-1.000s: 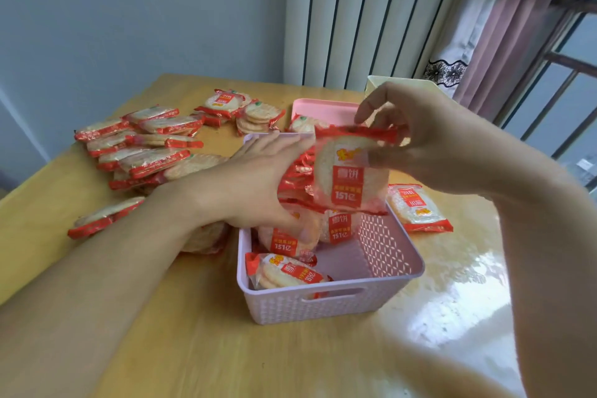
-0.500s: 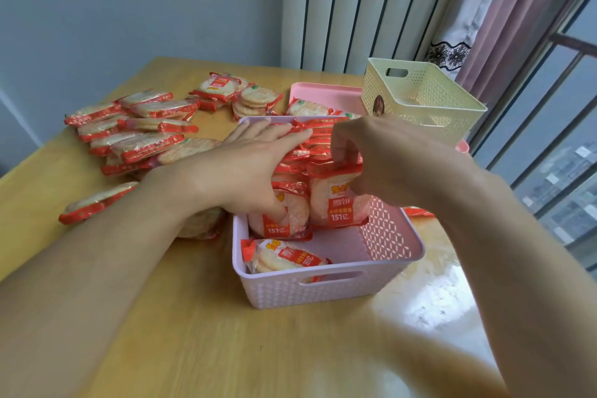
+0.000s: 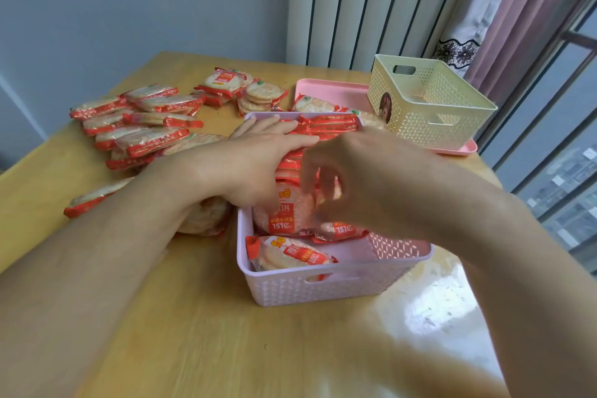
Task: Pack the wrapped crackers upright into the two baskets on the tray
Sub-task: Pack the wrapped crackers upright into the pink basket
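Wrapped crackers [image 3: 284, 210], round and pale in clear film with red-orange ends, stand upright in a row inside the lilac perforated plastic basket [image 3: 323, 284] near the table's front-right part; one further packet [image 3: 290, 255] lies flat against the basket's near wall. Left hand [image 3: 245, 168]: fingers straight, laid along the top of the upright row, thumb side against the nearest packet. Right hand [image 3: 349, 181]: fingers curled over the row's right portion; motion blur prevents telling whether they grasp a packet. Cream perforated plastic basket [image 3: 433, 107]: stands on the pink plastic tray [image 3: 323, 90] at the table's far-right corner; no crackers are visible within it. Two packets lie on the tray just left of that basket. Loose packets [image 3: 139, 126] lie heaped along the left edge of the yellow wooden table [image 3: 193, 333], with a smaller pile [image 3: 239, 87] towards the far edge. Beyond: grey wall, white ribbed panel, pink curtain, window railing. The left forearm covers part of the left-edge heap; the lilac basket's far wall hides the tray's near edge.
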`<state>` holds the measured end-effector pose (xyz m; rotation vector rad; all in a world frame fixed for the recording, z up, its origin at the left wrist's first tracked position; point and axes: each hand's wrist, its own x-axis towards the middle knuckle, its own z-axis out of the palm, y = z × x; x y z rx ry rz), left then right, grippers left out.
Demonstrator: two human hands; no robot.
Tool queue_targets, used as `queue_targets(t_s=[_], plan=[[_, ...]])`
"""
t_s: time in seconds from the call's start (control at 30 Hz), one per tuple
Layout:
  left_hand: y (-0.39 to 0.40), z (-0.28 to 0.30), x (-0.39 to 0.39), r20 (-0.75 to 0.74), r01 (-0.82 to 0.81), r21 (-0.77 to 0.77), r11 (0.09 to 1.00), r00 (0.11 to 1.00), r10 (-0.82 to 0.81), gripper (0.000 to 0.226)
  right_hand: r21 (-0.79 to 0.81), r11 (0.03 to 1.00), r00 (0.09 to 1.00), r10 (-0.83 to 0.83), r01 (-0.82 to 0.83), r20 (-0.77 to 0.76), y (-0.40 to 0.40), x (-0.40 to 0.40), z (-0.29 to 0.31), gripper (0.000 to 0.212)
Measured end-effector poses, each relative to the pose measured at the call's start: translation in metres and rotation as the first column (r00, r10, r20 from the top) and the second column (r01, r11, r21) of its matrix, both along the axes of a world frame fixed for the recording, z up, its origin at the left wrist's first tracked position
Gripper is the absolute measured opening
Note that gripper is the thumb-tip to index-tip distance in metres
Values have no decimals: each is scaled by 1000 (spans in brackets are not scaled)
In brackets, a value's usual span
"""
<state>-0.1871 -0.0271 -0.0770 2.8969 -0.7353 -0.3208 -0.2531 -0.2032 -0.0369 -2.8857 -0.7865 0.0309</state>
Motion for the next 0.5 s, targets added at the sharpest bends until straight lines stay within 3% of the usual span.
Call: queue_targets(t_s=[0.07,0.13,0.33,0.5], plan=[[0,1,-1,-4,2,-25,1000,1000,-2,118,10,997,977,78,-77,-196,12,-8,-6,27],[1,2,-1,7,11,-41,999,1000,-11,115,-20,994,962,97,-106,-254,20,-8,-18,27],[2,4,-3,5,27,-45,999,1000,-27,115,-85,993,974,64,-84,-219,15,-2,-22,29],[3,2,-2,5,26,-73,997,1000,-26,96,-115,993,998,22,-30,-63,3,-3,-7,31]])
